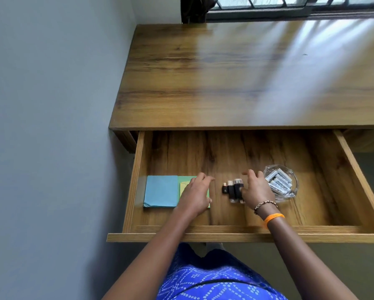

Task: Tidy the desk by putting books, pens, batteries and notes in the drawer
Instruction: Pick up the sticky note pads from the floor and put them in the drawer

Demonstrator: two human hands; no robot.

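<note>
The drawer is pulled out. The left hand lies flat, fingers spread, on the green notes beside the blue notes. The right hand, fingers loose, touches small black things. Push them gently into a neat row. The batteries sit in a glass dish past the hand

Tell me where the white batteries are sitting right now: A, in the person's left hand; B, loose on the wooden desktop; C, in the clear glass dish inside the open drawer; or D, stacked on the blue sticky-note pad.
C: the white batteries lie together in the clear glass dish, which rests on the floor of the open wooden drawer, just right of the right hand.
</note>
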